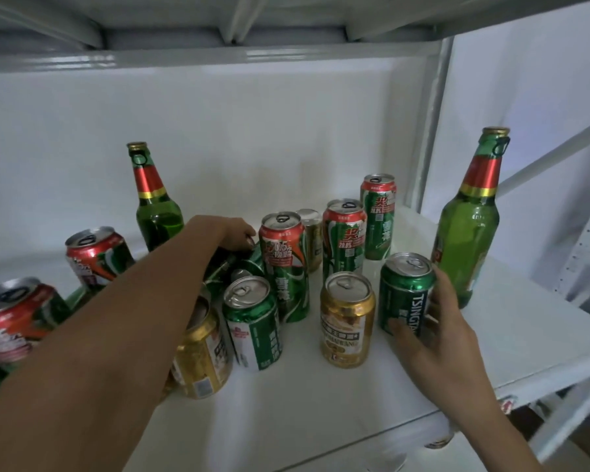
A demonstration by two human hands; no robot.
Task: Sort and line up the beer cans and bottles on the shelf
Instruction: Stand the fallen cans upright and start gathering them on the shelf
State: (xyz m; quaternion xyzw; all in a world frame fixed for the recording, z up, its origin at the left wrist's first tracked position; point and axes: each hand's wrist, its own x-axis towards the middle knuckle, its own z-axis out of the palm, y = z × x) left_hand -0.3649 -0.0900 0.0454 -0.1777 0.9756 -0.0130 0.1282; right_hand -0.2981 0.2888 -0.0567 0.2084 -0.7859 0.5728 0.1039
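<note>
Green Tsingtao can point(404, 294) gripped in right hand point(436, 330), upright on shelf point(511, 338)

A: Which surface carries the stock?

B: You see a white shelf point(321, 396). Two green bottles stand upright on it, one rear left point(157, 212), one far right point(470, 233).

A: And the cans?

B: Red-green tall cans point(344, 243), green cans point(252, 325) and gold cans point(348, 318) stand clustered between the bottles.
</note>
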